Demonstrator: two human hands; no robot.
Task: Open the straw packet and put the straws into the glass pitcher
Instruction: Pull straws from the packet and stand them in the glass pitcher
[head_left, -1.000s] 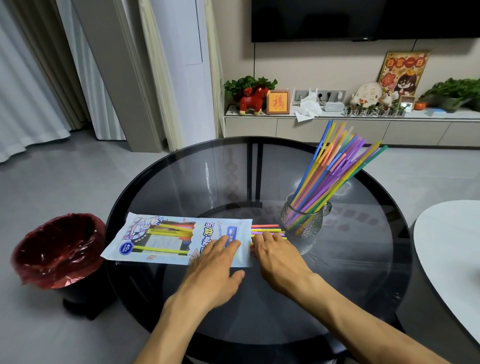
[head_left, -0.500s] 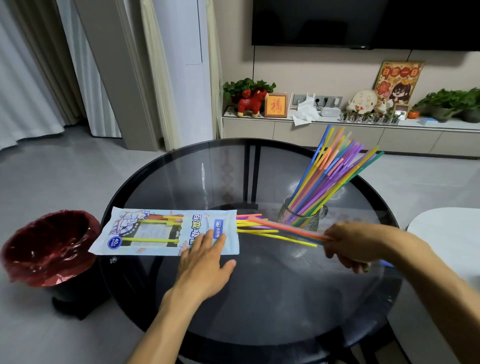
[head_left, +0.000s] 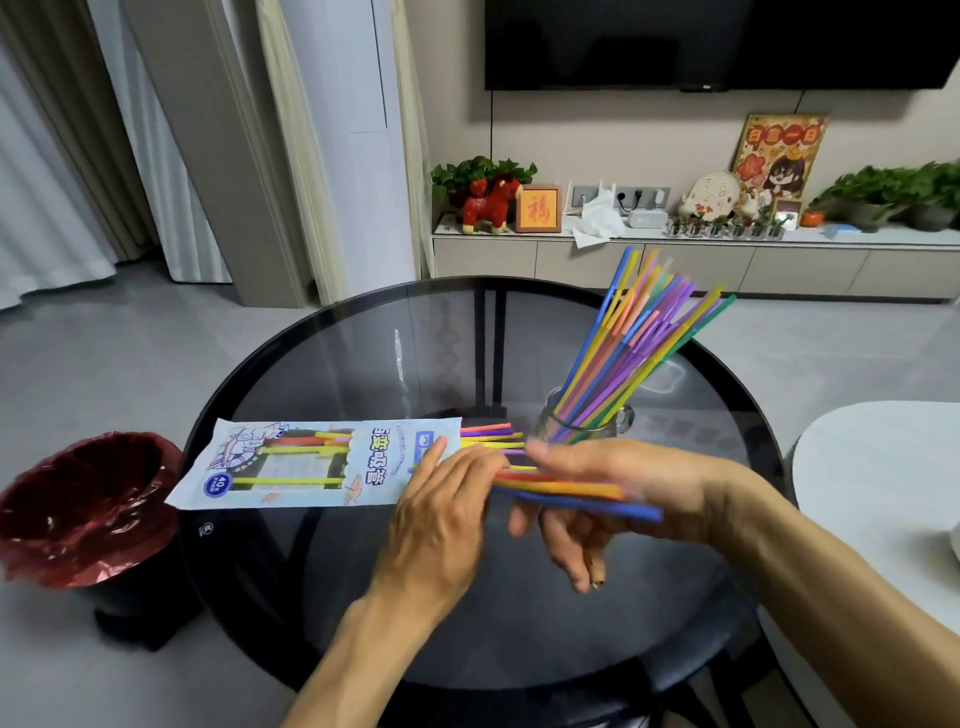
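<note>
The printed straw packet (head_left: 311, 462) lies flat on the round glass table (head_left: 363, 338), its open end facing right with several straw tips (head_left: 488, 434) poking out. My left hand (head_left: 441, 514) rests flat at that open end, its fingers spread and touching the left ends of a loose bundle. My right hand (head_left: 623, 493) grips this bundle of red, yellow and blue straws (head_left: 571, 491) and holds it level above the table. Just behind it stands the glass pitcher (head_left: 550, 415), with many coloured straws (head_left: 639, 343) leaning to the right in it.
A bin with a red liner (head_left: 88, 509) stands on the floor left of the table. A white table (head_left: 883, 467) sits close on the right. Behind is a low TV cabinet (head_left: 675, 260) with plants and ornaments.
My right hand pulled several straws out of the packet to the right, then came back left with the bundle held level. My left hand slid right to the packet's open end.
</note>
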